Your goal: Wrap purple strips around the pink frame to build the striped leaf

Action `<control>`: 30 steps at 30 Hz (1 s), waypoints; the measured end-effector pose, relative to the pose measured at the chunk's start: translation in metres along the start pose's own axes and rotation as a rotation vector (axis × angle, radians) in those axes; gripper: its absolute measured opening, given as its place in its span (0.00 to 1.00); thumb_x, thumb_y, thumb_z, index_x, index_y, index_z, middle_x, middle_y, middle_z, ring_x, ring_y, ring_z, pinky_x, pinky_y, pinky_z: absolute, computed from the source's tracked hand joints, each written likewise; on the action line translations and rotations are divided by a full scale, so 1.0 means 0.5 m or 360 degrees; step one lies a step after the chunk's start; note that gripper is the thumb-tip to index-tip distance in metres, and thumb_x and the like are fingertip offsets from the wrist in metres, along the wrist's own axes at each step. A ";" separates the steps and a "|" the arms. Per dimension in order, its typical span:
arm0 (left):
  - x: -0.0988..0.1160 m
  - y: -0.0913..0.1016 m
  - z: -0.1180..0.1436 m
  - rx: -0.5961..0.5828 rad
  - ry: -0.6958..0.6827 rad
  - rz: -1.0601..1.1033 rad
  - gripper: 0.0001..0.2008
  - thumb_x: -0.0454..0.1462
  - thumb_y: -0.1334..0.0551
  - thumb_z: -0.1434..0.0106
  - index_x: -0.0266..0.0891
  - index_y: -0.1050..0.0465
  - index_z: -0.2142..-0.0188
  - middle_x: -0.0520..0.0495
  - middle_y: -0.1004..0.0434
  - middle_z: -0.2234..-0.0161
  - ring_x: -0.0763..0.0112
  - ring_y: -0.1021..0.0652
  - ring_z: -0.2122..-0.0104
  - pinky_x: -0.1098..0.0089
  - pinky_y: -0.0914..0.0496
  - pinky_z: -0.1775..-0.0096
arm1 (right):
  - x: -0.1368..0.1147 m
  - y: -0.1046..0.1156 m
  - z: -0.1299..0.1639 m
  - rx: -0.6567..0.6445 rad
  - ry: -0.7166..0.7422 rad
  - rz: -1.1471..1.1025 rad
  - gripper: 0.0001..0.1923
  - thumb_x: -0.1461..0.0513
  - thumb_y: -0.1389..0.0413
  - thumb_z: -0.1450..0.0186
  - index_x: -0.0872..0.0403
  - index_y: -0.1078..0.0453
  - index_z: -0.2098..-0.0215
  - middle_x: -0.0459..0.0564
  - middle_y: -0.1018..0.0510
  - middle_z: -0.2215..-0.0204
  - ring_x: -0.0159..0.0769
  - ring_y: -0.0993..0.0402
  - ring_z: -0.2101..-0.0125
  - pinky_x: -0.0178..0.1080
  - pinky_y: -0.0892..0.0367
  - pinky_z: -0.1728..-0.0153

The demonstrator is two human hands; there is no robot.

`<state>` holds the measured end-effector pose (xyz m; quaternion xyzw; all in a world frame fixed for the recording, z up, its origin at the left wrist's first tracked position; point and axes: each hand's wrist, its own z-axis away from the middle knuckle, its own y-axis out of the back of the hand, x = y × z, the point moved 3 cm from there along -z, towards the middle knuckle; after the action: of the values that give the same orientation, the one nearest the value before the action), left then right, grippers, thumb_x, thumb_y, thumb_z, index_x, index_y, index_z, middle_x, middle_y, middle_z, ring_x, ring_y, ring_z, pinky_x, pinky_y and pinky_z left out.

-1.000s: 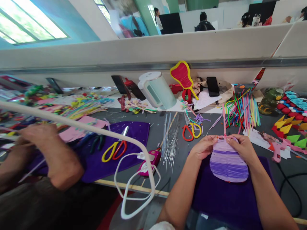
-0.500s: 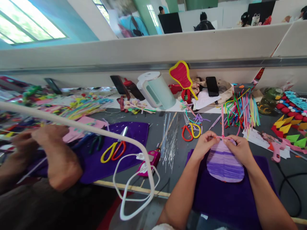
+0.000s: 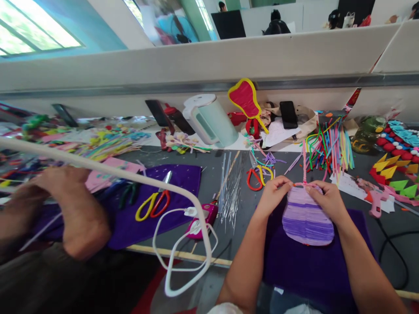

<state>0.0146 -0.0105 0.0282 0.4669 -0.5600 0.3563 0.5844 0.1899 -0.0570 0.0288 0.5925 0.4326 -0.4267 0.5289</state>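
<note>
A lilac and purple striped fan [image 3: 307, 222], seemingly made of pipe cleaners, lies over a dark purple cloth [image 3: 304, 270]. Its pink twisted stem [image 3: 304, 163] points away from me. At the base of the stem, my left hand [image 3: 275, 196] pinches the end of a thin pinkish strip [image 3: 297, 185], its fingertips just off the fan's upper left edge. My right hand [image 3: 327, 198] grips the fan's upper right edge, thumb on top and fingers partly hidden. Closest to my left hand are scissors [image 3: 259, 178] with red and yellow handles.
Thin metal wires [image 3: 233, 192] and a magenta power strip [image 3: 204, 221] lie to the left. Beyond stand a pale kettle [image 3: 214, 122] and coloured pipe cleaners [image 3: 334, 144]. A pink glue gun [image 3: 376, 200] lies right. A white cable [image 3: 131, 174] crosses before a co-worker's arms [image 3: 78, 209].
My left fingertips have drawn slightly left from the stem's base, baring more of the pinkish strip. The right hand stays on the fan. The view has shifted a little.
</note>
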 end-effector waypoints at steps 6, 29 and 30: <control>-0.038 -0.019 0.001 -0.0349 0.0675 0.0887 0.16 0.44 0.28 0.56 0.34 0.29 0.76 0.53 0.35 0.81 0.78 0.36 0.80 0.73 0.42 0.74 | 0.013 0.009 -0.007 -0.0190 -0.0140 -0.0341 0.17 0.50 0.39 0.44 0.56 0.24 0.68 0.45 0.26 0.77 0.31 0.35 0.76 0.33 0.42 0.75; -0.002 -0.011 -0.003 0.0165 -0.0157 -0.0245 0.08 0.41 0.36 0.43 0.39 0.23 0.71 0.47 0.24 0.70 0.68 0.26 0.67 0.70 0.35 0.62 | 0.004 0.002 -0.005 0.0089 0.0062 0.0036 0.15 0.52 0.44 0.39 0.55 0.23 0.68 0.46 0.22 0.74 0.33 0.31 0.73 0.33 0.38 0.71; -0.003 -0.011 -0.003 0.0137 -0.0115 -0.0203 0.09 0.42 0.36 0.43 0.38 0.23 0.72 0.48 0.25 0.71 0.69 0.27 0.68 0.70 0.36 0.64 | 0.004 0.002 -0.006 0.0082 0.0058 0.0023 0.15 0.52 0.44 0.39 0.55 0.23 0.68 0.46 0.23 0.74 0.33 0.31 0.73 0.33 0.39 0.71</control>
<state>0.0200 -0.0105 0.0260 0.5389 -0.5340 0.3248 0.5647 0.1915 -0.0542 0.0273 0.6166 0.4269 -0.4229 0.5086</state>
